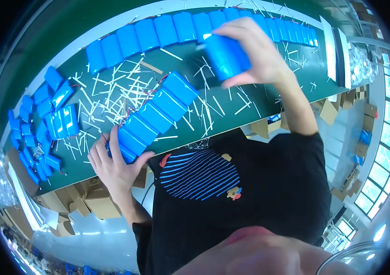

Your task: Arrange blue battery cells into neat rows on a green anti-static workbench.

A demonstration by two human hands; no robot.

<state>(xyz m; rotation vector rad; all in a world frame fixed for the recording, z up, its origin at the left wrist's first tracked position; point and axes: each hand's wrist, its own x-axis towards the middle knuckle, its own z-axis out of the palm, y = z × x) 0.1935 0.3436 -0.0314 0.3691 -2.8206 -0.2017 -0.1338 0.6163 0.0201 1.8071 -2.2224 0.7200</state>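
My right hand point(261, 55) grips a blue-wrapped battery pack point(227, 58) above the far middle of the table, thumb on the near side and fingers over the far side. Nearer me, a slanting row of blue battery packs point(160, 110) lies side by side, with thin red wires along its far edge. My left hand point(114, 167) is closed round the pack at the row's near left end, its thumb on the table-edge side and its fingers on the wire side. Part of that end pack is hidden by the hand.
A long curved row of blue packs point(149, 34) lines the table's far side. Loose packs point(62, 121) lie in a heap at the left. White strips point(112, 94) are scattered over the green table point(231, 107). Cardboard boxes point(101, 201) stand below the near edge.
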